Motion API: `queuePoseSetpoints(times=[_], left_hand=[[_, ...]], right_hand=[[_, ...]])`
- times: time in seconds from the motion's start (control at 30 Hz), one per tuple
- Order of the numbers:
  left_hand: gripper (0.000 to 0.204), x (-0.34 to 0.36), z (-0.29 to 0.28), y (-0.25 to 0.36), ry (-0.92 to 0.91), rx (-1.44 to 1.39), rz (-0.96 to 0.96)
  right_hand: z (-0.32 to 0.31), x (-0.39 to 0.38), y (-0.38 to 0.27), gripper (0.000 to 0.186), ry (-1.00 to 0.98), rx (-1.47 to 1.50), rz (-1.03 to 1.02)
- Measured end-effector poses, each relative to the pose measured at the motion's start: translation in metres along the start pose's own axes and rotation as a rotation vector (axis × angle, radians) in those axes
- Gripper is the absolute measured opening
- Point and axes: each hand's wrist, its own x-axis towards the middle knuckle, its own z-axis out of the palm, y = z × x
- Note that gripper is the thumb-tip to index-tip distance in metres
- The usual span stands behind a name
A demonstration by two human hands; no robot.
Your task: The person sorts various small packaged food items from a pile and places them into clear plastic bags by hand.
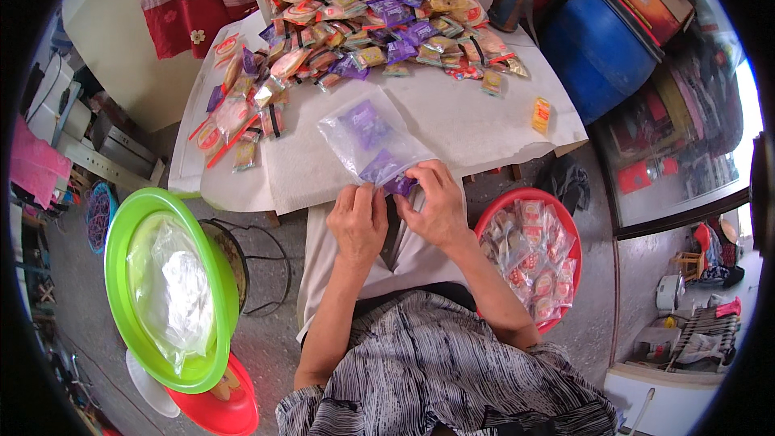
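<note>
A clear plastic bag (337, 127) lies flat at the table's front edge with purple snack packets (362, 119) inside. Its near end points toward me. My left hand (358, 222) pinches the bag's near edge at its left corner, fingers closed. My right hand (438, 207), thumb and fingers curled, grips a purple packet (401, 185) at that same edge. Whether this packet is fully inside the bag is hidden by the fingers. Beyond the bag, a large heap of wrapped snacks (339, 8) covers the far part of the white-covered table (460, 125).
One yellow packet (541, 115) lies apart at the table's right. A green basin (119, 274) with clear plastic bags stands at my left, above a red basin (242, 404). At my right, a red basin (576, 250) holds filled bags. A blue barrel (593, 52) stands behind.
</note>
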Motion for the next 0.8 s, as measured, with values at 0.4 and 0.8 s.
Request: queuePoseSetpoints(times=[0.4, 0.8], left_hand=[[0.010, -0.006, 0.002, -0.002, -0.041, 0.005, -0.004], [0.020, -0.010, 0.007, -0.008, -0.042, 0.010, -0.028]], right_hand=[[0.008, 0.001, 0.005, 0.043, 0.038, -0.171, 0.027], [0.020, 0.003, 0.006, 0.046, 0.040, -0.140, 0.022]])
